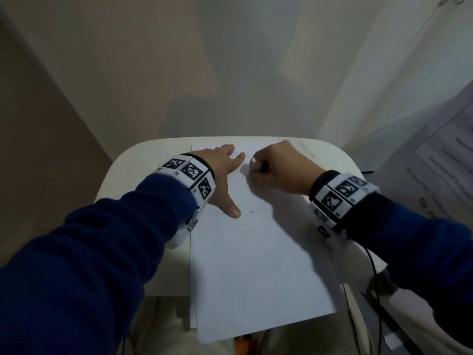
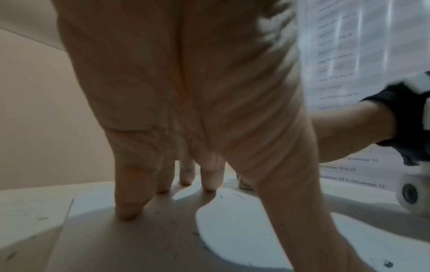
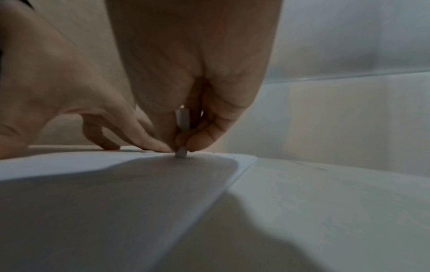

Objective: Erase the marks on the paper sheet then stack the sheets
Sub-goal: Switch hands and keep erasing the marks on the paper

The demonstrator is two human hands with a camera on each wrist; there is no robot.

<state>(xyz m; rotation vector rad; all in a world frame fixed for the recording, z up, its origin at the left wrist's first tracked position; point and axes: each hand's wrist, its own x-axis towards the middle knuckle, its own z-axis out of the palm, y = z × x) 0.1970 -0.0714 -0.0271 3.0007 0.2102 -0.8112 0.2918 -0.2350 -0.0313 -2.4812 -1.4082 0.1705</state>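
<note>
A white paper sheet (image 1: 256,265) lies on a small white table (image 1: 143,175), with the edge of another sheet (image 1: 192,303) showing beneath its left side. My left hand (image 1: 225,172) lies flat on the top sheet, fingers straight and spread, fingertips (image 2: 128,211) pressing the paper (image 2: 244,220). My right hand (image 1: 276,167) pinches a small white eraser (image 3: 181,153) whose tip touches the paper (image 3: 104,193) near the far edge, just right of the left fingers. Faint dark specks (image 1: 252,211) lie near the left thumb.
A printed paper with lines of text (image 1: 440,160) hangs at the right, beside the table. Cables (image 1: 376,272) trail from the right wrist. The near end of the sheets overhangs the table's front edge. A plain wall stands behind the table.
</note>
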